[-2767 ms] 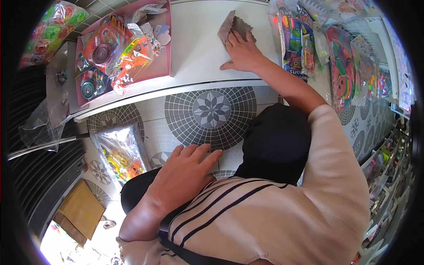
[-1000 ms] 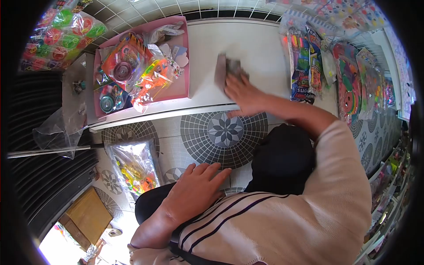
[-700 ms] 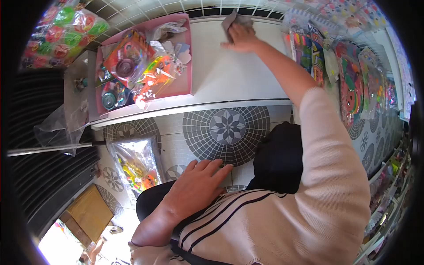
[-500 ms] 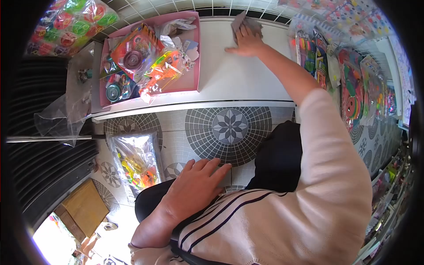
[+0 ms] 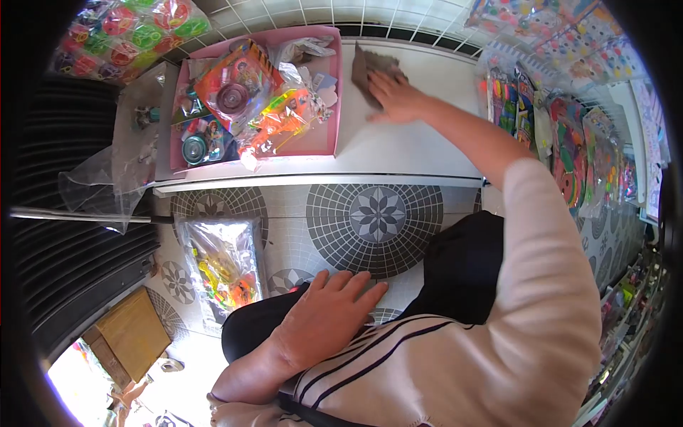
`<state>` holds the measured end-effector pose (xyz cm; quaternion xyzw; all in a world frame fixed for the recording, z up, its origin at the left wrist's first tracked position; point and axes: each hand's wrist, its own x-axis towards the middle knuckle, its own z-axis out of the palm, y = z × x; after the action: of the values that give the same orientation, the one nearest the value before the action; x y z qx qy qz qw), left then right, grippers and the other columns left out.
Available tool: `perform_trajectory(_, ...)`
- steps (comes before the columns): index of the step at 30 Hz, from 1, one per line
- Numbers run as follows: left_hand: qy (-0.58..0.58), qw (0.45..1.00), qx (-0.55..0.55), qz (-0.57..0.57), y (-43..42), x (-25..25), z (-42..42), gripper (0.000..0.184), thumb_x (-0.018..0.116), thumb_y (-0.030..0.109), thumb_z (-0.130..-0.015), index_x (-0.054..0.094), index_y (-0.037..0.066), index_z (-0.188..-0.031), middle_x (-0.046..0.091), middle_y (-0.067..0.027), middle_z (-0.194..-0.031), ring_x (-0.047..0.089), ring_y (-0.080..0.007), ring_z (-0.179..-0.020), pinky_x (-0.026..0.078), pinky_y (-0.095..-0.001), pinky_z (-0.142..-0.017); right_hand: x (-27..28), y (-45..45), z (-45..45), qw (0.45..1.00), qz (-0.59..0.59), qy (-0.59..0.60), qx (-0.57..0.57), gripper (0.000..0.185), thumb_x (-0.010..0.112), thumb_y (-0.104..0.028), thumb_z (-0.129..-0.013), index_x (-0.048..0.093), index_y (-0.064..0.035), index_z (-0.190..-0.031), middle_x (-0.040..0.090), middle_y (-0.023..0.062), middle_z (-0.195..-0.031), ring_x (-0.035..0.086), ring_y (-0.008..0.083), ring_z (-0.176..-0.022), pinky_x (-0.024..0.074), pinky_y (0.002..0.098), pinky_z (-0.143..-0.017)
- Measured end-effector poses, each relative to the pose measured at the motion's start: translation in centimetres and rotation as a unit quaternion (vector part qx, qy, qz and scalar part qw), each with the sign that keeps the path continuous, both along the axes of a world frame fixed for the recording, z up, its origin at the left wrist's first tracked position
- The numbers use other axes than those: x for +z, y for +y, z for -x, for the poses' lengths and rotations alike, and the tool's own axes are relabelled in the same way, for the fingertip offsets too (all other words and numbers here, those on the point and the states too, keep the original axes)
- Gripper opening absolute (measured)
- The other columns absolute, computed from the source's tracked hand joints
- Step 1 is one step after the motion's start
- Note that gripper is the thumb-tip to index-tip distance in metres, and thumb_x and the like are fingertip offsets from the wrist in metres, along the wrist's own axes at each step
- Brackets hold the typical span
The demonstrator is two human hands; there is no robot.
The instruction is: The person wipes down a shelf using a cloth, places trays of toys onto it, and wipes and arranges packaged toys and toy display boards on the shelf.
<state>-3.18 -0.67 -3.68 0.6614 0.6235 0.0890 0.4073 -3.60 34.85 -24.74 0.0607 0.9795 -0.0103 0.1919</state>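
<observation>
- Lying palm down over a brown cloth (image 5: 363,71), the right hand (image 5: 396,96) reaches far forward across the white table (image 5: 427,153), its fingers extended; whether any of them grip the cloth, I cannot tell.
- The cloth sits toward the back of the table, just beside the pink box (image 5: 339,99) – one side stands up in a fold to the left of the fingers, and its far edge looks ragged.
- The left hand (image 5: 327,313) is well apart from the right, palm down above the left thigh, fingers loosely spread and holding nothing that shows.
- Inside the pink box lie bagged toys: a purple round piece (image 5: 232,98), a teal round piece (image 5: 194,149) and an orange toy (image 5: 284,117) in shiny clear wrap.
- To the right of the bare stretch of table, colourful packs (image 5: 509,103) stand in a row – the right forearm passes near them.
- A wire grid (image 5: 427,21) runs behind the table, and a bag with red and green rings (image 5: 131,35) is at the far left.
- On the patterned floor (image 5: 377,213), in front of the table, lies a clear bag (image 5: 224,270) with yellow and orange things inside; a cardboard box (image 5: 139,331) is nearer the person, to the left.
</observation>
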Motion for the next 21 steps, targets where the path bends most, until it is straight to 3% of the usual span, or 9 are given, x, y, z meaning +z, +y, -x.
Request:
perform_trajectory(3,0.021,1.0,0.015,-0.003,0.3,-0.2,-0.1,0.048,0.058,0.018,-0.08,0.046,0.008,-0.125,0.049,-0.014,-0.123,0.047,-0.0294,-0.113,0.035,-0.0413,-0.095,-0.4,3.1,6.3,0.986,0.029,0.015,-0.165,0.097,0.035,-0.073,-0.078,0.015,-0.0029,-0.142,0.012,0.0151,-0.149,0.008,0.029,-0.138,0.011,0.0522,-0.109)
perform_trajectory(6,0.022,1.0,0.019,-0.006,0.5,0.5,-0.5,0.045,0.056,0.018,-0.082,0.046,0.008,-0.125,0.049,-0.0142,-0.123,0.047,-0.0296,-0.112,0.035,-0.0433,-0.095,-1.3,2.3,7.9,0.968,0.026,0.053,-0.244,0.1,0.038,-0.075,-0.076,0.013,-0.0038,-0.142,0.011,0.0139,-0.149,0.008,0.0286,-0.138,0.0139,0.0542,-0.108)
perform_trajectory(7,0.026,1.0,0.01,-0.009,0.4,0.7,-0.7,0.045,0.055,0.019,-0.082,0.046,0.008,-0.125,0.049,-0.0142,-0.123,0.047,-0.0296,-0.113,0.034,-0.0439,-0.096,-1.5,1.1,7.1,0.972,0.005,0.076,-0.223,0.1,0.04,-0.073,-0.076,0.016,-0.0026,-0.142,0.013,0.0156,-0.149,0.009,0.0295,-0.138,0.0151,0.0556,-0.106)
perform_trajectory(12,0.015,1.0,-0.013,-0.013,0.1,1.6,-1.1,0.042,0.053,0.021,-0.084,0.048,0.008,-0.123,0.049,-0.0138,-0.122,0.047,-0.0292,-0.112,0.034,-0.0434,-0.095,0.5,-6.8,-1.4,0.992,-0.068,-0.013,0.102,0.096,0.039,-0.072,-0.077,0.025,0.0007,-0.138,0.018,0.0198,-0.146,0.01,0.0327,-0.137,0.0132,0.058,-0.106)
perform_trajectory(14,0.022,0.999,-0.025,-0.04,0.3,1.7,-1.4,0.042,0.054,0.021,-0.083,0.048,0.009,-0.122,0.049,-0.0134,-0.121,0.047,-0.0286,-0.112,0.035,-0.0431,-0.095,1.0,-8.8,-5.1,0.987,0.046,0.033,0.151,0.091,0.049,-0.063,-0.078,0.025,0.0027,-0.137,0.016,0.0213,-0.145,0.009,0.0328,-0.137,0.0109,0.0538,-0.109)
perform_trajectory(17,0.028,0.997,-0.027,-0.064,0.7,2.2,-1.9,0.043,0.056,0.022,-0.082,0.048,0.009,-0.122,0.05,-0.0128,-0.12,0.048,-0.028,-0.111,0.035,-0.0424,-0.094,2.8,-8.6,-9.0,0.971,0.098,-0.009,0.216,0.084,0.053,-0.057,-0.079,0.03,0.0005,-0.135,0.021,0.0179,-0.145,0.013,0.0301,-0.137,0.0127,0.0513,-0.109)
perform_trajectory(21,0.011,0.998,0.013,-0.056,-0.2,2.8,-1.4,0.046,0.062,0.02,-0.078,0.05,0.008,-0.12,0.051,-0.0121,-0.12,0.049,-0.0279,-0.108,0.037,-0.0399,-0.092,4.8,-5.0,-16.8,0.972,0.109,-0.074,0.193,0.082,0.062,-0.05,-0.075,0.034,-0.0008,-0.134,0.022,0.0165,-0.145,0.013,0.0284,-0.138,0.0142,0.0489,-0.11)
